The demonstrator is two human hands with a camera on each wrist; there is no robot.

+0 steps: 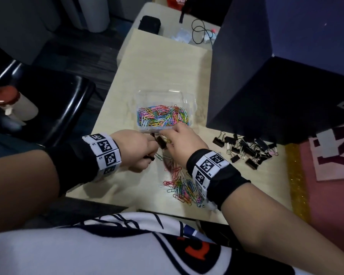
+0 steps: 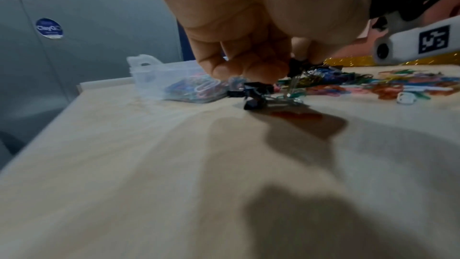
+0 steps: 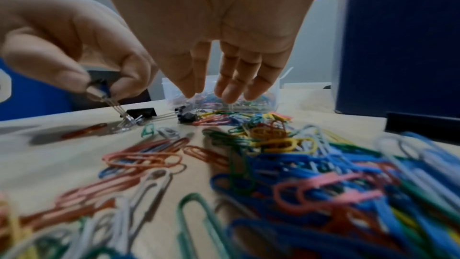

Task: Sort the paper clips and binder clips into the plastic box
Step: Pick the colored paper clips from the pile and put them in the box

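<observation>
A clear plastic box (image 1: 189, 108) holds many coloured paper clips. More paper clips (image 1: 184, 188) lie loose near the table's front edge. My left hand (image 1: 152, 148) pinches a black binder clip (image 2: 297, 66) by its body, wire handles pointing down to the table. Two more black binder clips (image 2: 256, 94) lie just in front of the box. My right hand (image 3: 211, 92) hovers over them at the box's near edge (image 3: 271, 95), fingers relaxed and holding nothing. A heap of black binder clips (image 1: 246, 150) lies to the right.
A tall dark blue box (image 1: 266, 76) stands right of the plastic box, close to the binder clip heap. A black chair (image 1: 54, 108) with a bottle sits left of the table. A black case (image 1: 149, 24) and cables lie at the far end.
</observation>
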